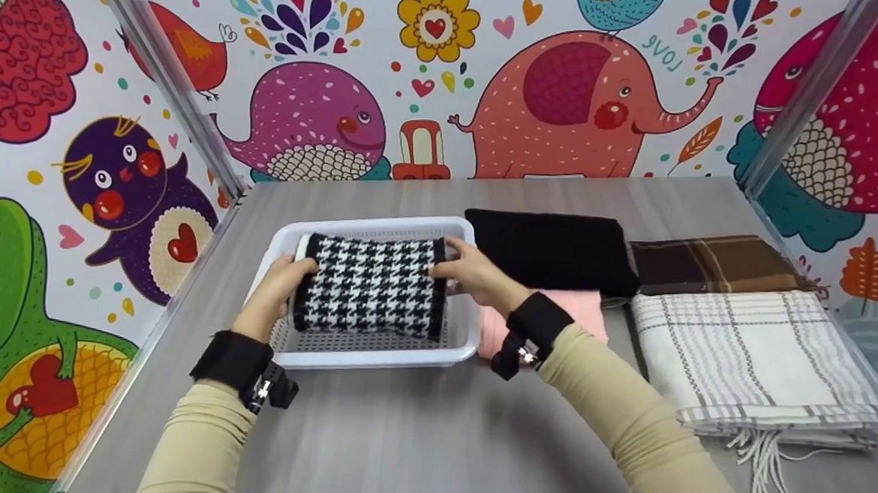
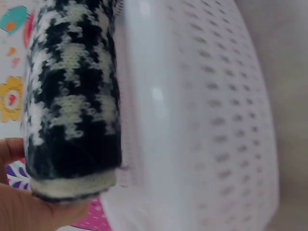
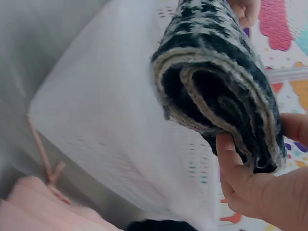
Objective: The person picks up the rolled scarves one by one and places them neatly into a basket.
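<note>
A black-and-white houndstooth scarf [image 1: 371,284], folded and rolled into a bundle, is held by both hands over a white plastic basket [image 1: 373,362]. My left hand [image 1: 275,290] grips its left end, thumb on top. At the right end my right hand [image 1: 479,275] pinches the roll between thumb and fingers. The right wrist view shows the coiled layers of the scarf [image 3: 211,82] end-on, with the right hand [image 3: 255,187] around the lower edge. In the left wrist view the scarf [image 2: 72,96] is beside the perforated basket wall [image 2: 216,106].
Right of the basket lie a folded black cloth [image 1: 551,252] and a pink one [image 1: 586,314] partly behind the right wrist. Farther right are a brown plaid cloth [image 1: 731,265] and a white checked, fringed one [image 1: 756,353]. Printed panels [image 1: 432,88] enclose the grey table [image 1: 399,440].
</note>
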Tool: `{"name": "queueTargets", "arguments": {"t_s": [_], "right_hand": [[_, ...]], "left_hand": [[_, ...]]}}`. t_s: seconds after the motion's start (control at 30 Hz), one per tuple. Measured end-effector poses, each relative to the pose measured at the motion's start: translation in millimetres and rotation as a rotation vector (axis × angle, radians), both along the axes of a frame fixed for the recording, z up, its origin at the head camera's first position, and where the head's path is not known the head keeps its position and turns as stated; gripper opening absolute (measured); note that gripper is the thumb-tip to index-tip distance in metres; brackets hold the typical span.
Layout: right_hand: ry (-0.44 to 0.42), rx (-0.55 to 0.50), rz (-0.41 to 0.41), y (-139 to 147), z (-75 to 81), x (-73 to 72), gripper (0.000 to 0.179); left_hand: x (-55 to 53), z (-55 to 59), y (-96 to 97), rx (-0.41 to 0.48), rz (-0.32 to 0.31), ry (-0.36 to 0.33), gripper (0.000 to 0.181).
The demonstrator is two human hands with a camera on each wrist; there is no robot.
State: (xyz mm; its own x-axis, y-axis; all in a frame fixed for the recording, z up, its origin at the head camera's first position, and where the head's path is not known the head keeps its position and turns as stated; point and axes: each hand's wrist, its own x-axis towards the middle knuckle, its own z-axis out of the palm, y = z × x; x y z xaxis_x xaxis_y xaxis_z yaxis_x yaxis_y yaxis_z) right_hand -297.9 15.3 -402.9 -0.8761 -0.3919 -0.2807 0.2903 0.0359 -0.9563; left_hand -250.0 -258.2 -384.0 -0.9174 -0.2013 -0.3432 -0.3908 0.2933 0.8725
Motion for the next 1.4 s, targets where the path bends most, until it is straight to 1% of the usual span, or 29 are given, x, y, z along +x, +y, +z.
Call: {"name": "queueTargets", "arguments": {"t_s": [0.07,0.13,0.17,0.27,0.43,0.5,0.57,0.63,0.7,0.73,0.8,0.87,0.93,1.0,1.03,1.13,1.2,1.27,1.4], "right_hand": [[-0.027,-0.022,-0.009,-6,-7.6,1.8,0.077],[-0.047,-0.055,-0.025,-11,-14.1,4.1,0.076],[-0.059,-0.069,-0.031,-13,-17.0,5.4,0.075],[-0.097,-0.102,-0.036,-18,-24.1,10.2,0.073],[-0.124,-0.126,-0.022,-26,-31.9,16.5,0.072],[-0.125,-0.139,0.005,-28,-34.1,17.7,0.067],[-0.127,-0.138,0.037,-29,-35.6,19.0,0.065],[-0.132,-0.121,0.071,-30,-36.3,20.5,0.068],[-0.133,-0.096,0.094,-31,-36.7,22.0,0.075],[-0.134,-0.082,0.102,-32,-37.1,22.7,0.079],[-0.132,-0.074,0.124,-33,-38.1,23.8,0.08],[-0.125,-0.058,0.144,-34,-40.0,24.9,0.079],[-0.119,-0.044,0.159,-35,-42.3,25.6,0.075],[-0.116,-0.013,0.166,-34,-43.2,26.4,0.071],[-0.118,-0.002,0.168,-34,-43.5,26.6,0.069],[-0.129,0.014,0.172,-33,-44.5,26.1,0.06],[-0.142,0.032,0.167,-33,-45.0,25.6,0.059],[-0.149,0.055,0.156,-34,-46.1,25.1,0.06],[-0.156,0.089,0.144,-36,-47.4,25.2,0.055]], "left_hand": [[-1.4,-10.2,-4.1,-0.011,0.008,-0.03,0.064],[-1.8,-19.2,-6.7,-0.016,0.015,-0.041,0.06],[-2.1,-23.6,-8.0,-0.023,0.019,-0.045,0.054],[-0.9,-33.7,-11.5,-0.037,0.015,-0.061,0.047],[1.9,-44.3,-18.0,-0.082,-0.028,-0.095,0.059],[2.3,-47.3,-19.7,-0.101,-0.044,-0.098,0.059],[2.4,-50.0,-20.9,-0.111,-0.055,-0.105,0.054],[2.3,-52.7,-22.7,-0.125,-0.065,-0.116,0.049],[2.5,-55.0,-24.7,-0.138,-0.073,-0.128,0.046],[2.6,-56.1,-25.9,-0.145,-0.077,-0.137,0.047],[3.0,-57.9,-28.5,-0.161,-0.089,-0.145,0.053],[3.7,-60.2,-30.4,-0.167,-0.098,-0.148,0.058],[4.2,-62.5,-31.9,-0.169,-0.104,-0.152,0.058],[4.9,-63.9,-32.8,-0.173,-0.118,-0.152,0.057],[4.9,-64.9,-32.7,-0.172,-0.119,-0.154,0.053],[4.6,-65.7,-33.2,-0.175,-0.139,-0.155,0.049],[3.8,-67.4,-33.1,-0.177,-0.149,-0.155,0.048],[3.5,-68.6,-33.1,-0.184,-0.162,-0.161,0.052],[2.9,-70.0,-33.0,-0.203,-0.175,-0.189,0.062]]}}
